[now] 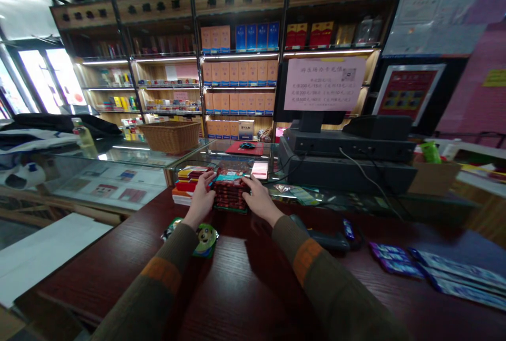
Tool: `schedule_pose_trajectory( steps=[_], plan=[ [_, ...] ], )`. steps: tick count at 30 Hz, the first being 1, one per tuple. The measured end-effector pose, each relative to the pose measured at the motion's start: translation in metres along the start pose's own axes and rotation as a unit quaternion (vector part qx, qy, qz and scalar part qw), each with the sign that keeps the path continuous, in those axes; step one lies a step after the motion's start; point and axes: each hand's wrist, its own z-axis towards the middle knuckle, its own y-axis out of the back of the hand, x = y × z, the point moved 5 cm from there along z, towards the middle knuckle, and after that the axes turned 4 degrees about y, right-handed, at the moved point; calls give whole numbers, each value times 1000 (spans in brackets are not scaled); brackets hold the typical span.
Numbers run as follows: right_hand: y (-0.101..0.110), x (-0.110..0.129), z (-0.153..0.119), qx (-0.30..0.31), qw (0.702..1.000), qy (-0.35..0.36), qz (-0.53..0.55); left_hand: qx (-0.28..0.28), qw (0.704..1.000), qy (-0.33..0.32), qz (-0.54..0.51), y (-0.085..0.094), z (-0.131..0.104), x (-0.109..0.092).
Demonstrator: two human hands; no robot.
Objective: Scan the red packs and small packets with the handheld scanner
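Note:
A stack of dark red snack packets, with a teal patch on the top one, stands on the brown counter. My left hand presses against its left side, fingertips at the top edge. From the right, my right hand grips the same stack, thumb on the front and fingers along the upper edge. Immediately left of it is a pile of red, yellow and white boxes. Green packets with a cartoon panda face lie near my left wrist, partly hidden by the sleeve.
A dark handheld scanner lies right of my right forearm, near purple packets and long blue packets. Behind stand a cash register, a glass display case and a wicker basket. Stocked shelves line the wall.

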Motion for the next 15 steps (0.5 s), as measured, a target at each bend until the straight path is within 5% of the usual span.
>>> schedule_pose_trajectory(
  steps=[15],
  plan=[
    [-10,-15,-1,6,1000,-1,-1,0,1000,-17,23,6,-1,6]
  ],
)
